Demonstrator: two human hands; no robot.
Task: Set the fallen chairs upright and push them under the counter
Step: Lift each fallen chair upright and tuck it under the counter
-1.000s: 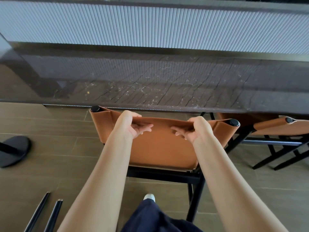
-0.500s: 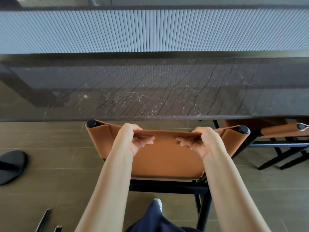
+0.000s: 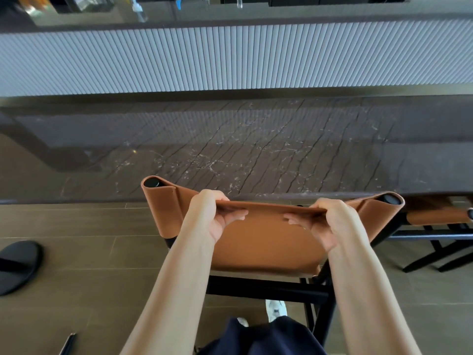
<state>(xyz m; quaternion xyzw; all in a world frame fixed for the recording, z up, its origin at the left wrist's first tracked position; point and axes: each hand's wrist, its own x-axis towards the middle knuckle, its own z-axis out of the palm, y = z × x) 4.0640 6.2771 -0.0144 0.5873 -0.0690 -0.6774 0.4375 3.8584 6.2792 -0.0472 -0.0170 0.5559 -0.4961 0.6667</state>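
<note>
A: Where is the chair found, and how is it held?

B: It is stood upright on the floor, just short of the counter. The top edge of its tan backrest is clasped by the left grip and the right grip, with the fingers curled round it.

A: By which relation is the push governed?

B: The counter is placed straight ahead of both grips. The backrest's long axis is run left to right, nearly parallel to the counter's edge. The grips are set either side of the middle, so neither is judged nearer. An even forward push is called for.

A: What is counted?

B: Two chairs are seen: the held one and a second chair at the right, judged tucked under the counter. One round black base is seen at the left, and a pair of thin black rods at the lower left. Whether a fallen chair is meant by them cannot be told.
</note>
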